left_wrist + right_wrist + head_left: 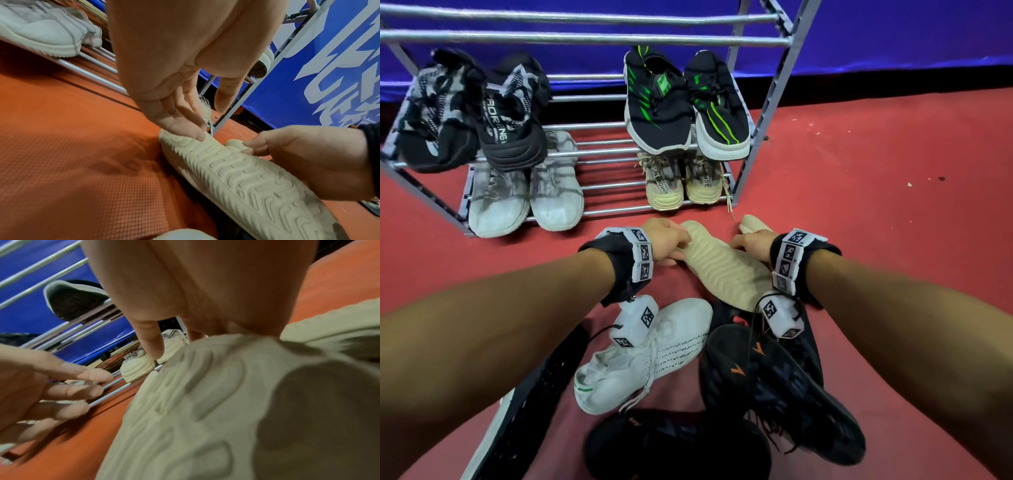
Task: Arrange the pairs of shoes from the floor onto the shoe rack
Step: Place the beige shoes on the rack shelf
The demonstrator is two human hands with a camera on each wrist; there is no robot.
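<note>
A cream shoe (722,263) lies sole-up on the red floor in front of the shoe rack (599,37). My left hand (681,246) rests on its toe with fairly straight fingers (197,129), thumb held apart. On the shoe's right side sits my right hand (739,244), fingers (257,146) curled at the sole's edge; its index finger (154,350) points down past that edge. The second cream shoe (755,222) pokes out just beyond this hand. How far the right fingers wrap is hidden.
The rack holds a black-and-green pair (681,102), a grey-and-black pair (472,113), a white pair (524,195) and a cream pair (681,181). Near me on the floor lie a white shoe (647,356) and several black shoes (774,387).
</note>
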